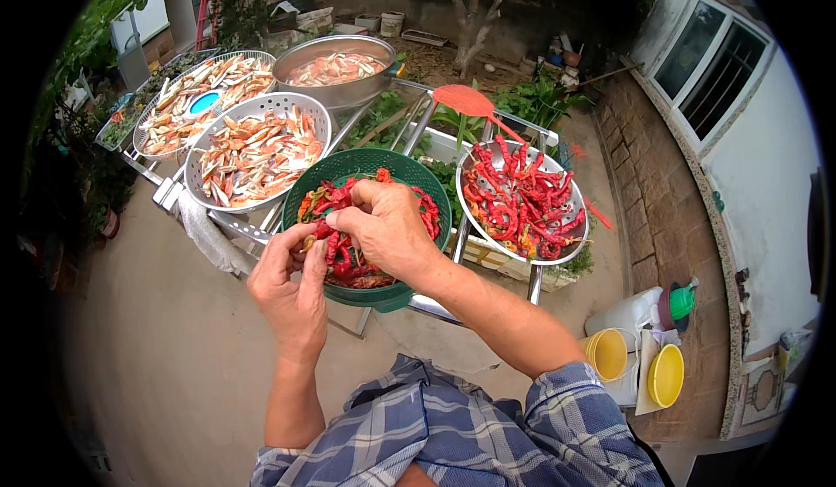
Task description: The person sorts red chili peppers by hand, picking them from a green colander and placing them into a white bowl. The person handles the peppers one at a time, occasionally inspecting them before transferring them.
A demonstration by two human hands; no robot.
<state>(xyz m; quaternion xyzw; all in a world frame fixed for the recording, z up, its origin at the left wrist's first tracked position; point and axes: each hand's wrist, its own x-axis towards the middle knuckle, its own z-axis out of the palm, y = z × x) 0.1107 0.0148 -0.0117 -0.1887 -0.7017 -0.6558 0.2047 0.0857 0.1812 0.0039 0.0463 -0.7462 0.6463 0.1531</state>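
Both my hands are over a green plastic colander (366, 160) that holds red, wrinkled chili peppers (356, 271). Between my fingertips is a red chili pepper (322, 229), mostly hidden by them. My left hand (290, 284) pinches it from the near left side, thumb and forefinger almost meeting. From the right, my right hand (395, 229) reaches across the colander and grips the same pepper with thumb and bent forefinger. To the right, a metal perforated bowl (465, 207) carries more red chilies (522, 193), some with yellowish stems.
A metal rack (462, 239) supports the containers. At left are a perforated bowl (196, 177) and a basket (271, 62) of crab legs, with a steel pot (294, 92) behind. A red fly swatter (464, 100) lies near the chili bowl. Yellow buckets (666, 376) stand at right.
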